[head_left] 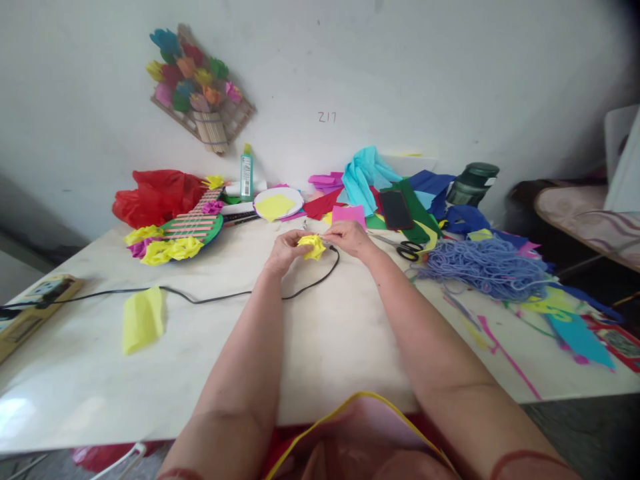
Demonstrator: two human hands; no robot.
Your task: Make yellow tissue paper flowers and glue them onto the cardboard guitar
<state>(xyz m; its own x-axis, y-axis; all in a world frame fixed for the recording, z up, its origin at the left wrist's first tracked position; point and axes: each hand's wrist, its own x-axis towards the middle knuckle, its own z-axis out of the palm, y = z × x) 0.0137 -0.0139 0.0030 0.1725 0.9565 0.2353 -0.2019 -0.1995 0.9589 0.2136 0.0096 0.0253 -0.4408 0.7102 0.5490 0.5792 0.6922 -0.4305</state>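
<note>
Left hand [284, 251] and right hand [350, 239] close together, both pinching a small crumpled yellow tissue-paper flower [313, 247] just above the white table [320, 347], thin black cable [210, 297] beneath, black-handled scissors [409, 250] right, folded yellow paper sheet [143, 319] near left

Soft, even daylight fills my view. Glare whitens the table [60, 393] at its near left corner. The far right lies dim, lines bow towards the edges, and the top right corner darkens.
</note>
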